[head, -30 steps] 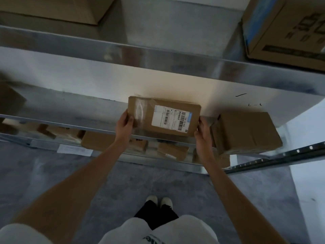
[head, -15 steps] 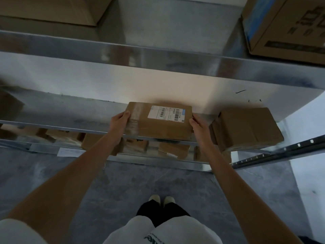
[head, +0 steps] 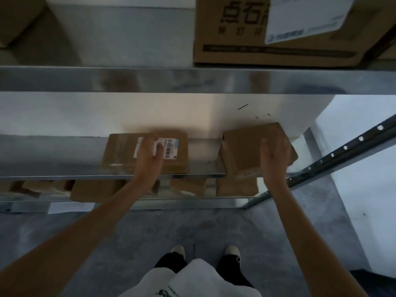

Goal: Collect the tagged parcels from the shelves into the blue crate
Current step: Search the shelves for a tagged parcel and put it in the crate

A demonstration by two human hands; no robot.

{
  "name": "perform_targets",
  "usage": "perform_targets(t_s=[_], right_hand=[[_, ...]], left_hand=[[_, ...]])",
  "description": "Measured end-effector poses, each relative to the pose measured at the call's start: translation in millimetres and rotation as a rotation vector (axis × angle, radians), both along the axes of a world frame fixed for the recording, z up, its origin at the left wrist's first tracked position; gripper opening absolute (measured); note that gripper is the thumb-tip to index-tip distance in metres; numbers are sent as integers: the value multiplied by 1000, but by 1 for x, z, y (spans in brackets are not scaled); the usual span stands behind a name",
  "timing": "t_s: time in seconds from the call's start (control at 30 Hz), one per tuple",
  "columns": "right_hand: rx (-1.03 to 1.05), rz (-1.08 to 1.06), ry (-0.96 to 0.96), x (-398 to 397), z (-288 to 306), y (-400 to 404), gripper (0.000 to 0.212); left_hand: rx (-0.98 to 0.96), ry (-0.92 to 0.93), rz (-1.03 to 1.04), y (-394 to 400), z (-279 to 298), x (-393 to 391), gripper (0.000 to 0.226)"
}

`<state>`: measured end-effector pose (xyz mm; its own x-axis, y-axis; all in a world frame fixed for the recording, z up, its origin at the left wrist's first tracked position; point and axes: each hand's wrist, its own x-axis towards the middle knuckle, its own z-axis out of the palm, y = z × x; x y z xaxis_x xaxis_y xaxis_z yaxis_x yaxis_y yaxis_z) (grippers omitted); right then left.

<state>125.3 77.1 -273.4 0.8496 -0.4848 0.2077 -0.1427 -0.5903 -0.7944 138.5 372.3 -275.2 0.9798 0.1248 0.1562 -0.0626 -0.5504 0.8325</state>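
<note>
A flat brown parcel with a white barcode tag (head: 171,146) lies on the middle metal shelf (head: 64,174). My left hand (head: 150,157) rests palm down on top of it, fingers spread over the tag; the hand is blurred. To the right, a plain brown box (head: 240,153) sits tilted, overhanging the shelf's front edge. My right hand (head: 275,155) lies over its right half, fingers reaching across the top. Whether that hand grips the box is not clear. No tag shows on this box.
A large printed carton (head: 235,39) stands on the shelf above, and another carton (head: 15,18) sits at the top left. Several small brown parcels (head: 96,189) lie on the lower shelf. A black perforated rail (head: 342,148) runs along the right. A dark shape (head: 375,279) sits on the floor at bottom right.
The tagged parcel went from held between both hands to lying flat on the shelf. My left hand moved onto its top. My right hand let go and moved right onto the plain box.
</note>
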Motion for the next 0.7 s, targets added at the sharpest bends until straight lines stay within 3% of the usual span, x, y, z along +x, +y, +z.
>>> perform_targets(t_s=[0.07,0.13,0.27,0.37,0.47,0.6,0.7], right_hand=[[65,-119,121,7,-7,-50,47],[190,-129,269,13,-14,-87,54],[384,141,514,16,-23,-117,55],[413,229,498,10,-32,-115,50],[449,228,447,5,-35,-109,45],[498,250,406,1,-30,-108,45],[612,265,433,2,-26,-120,48]], left_hand=[[-29,208,-195,-51,-6,-3,19],[-76,439,-307,-103,-21,-2,40],[-282,740,-191,-173,-40,7,51],[-454,734,-72,-185,-53,13,49],[-483,657,-27,-188,-46,12,37],[-459,636,5,-195,-37,4,42],[-610,652,122,-202,-25,5,40]])
